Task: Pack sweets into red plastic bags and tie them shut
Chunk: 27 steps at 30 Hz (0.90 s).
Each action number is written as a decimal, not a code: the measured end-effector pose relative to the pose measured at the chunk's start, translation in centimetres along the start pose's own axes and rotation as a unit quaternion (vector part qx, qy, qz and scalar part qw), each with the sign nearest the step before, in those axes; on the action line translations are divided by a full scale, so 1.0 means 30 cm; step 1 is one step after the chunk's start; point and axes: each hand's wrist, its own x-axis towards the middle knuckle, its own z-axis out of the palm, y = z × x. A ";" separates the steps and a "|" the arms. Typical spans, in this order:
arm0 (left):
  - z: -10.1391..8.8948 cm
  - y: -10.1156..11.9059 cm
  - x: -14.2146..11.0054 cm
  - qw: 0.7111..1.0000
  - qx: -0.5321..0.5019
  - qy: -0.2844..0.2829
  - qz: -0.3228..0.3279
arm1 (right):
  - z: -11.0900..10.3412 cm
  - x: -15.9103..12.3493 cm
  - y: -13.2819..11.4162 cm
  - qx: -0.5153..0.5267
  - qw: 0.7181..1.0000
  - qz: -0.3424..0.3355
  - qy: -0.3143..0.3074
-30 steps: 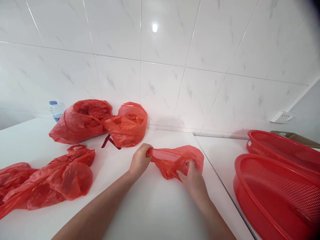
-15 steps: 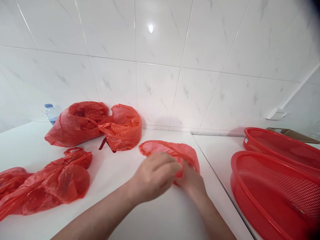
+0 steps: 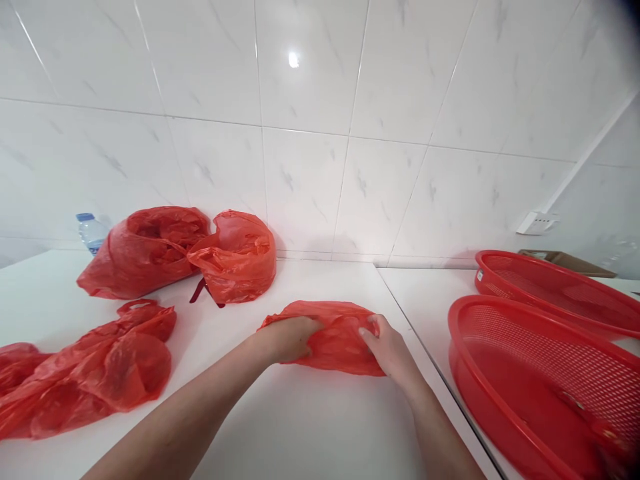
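A crumpled red plastic bag [image 3: 334, 337] lies on the white table [image 3: 300, 427] in front of me. My left hand [image 3: 290, 339] reaches into the bag's left opening, its fingers hidden inside the plastic. My right hand [image 3: 387, 350] grips the bag's right edge with curled fingers.
Two bulging red bags [image 3: 145, 250] [image 3: 237, 257] stand by the tiled wall, a water bottle [image 3: 90, 232] behind them. More loose red bags [image 3: 95, 370] lie at the left. Two red perforated baskets [image 3: 545, 380] [image 3: 555, 290] sit at the right.
My left hand went from pinching the bag's left corner to crossing over it and now sits inside the bag's left side. The bag has flattened lower on the table.
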 end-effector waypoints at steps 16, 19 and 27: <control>-0.015 -0.109 -0.070 0.931 -0.292 0.055 -0.213 | 0.027 -0.027 -0.039 -0.135 0.988 -0.064 0.045; 0.021 -0.124 -0.086 0.879 -0.403 0.064 -0.247 | 0.034 -0.052 -0.075 -0.159 0.973 -0.112 0.123; 0.041 -0.165 -0.111 0.931 -0.309 -0.042 -0.187 | -0.112 -0.226 -0.165 -0.071 0.935 -0.231 0.259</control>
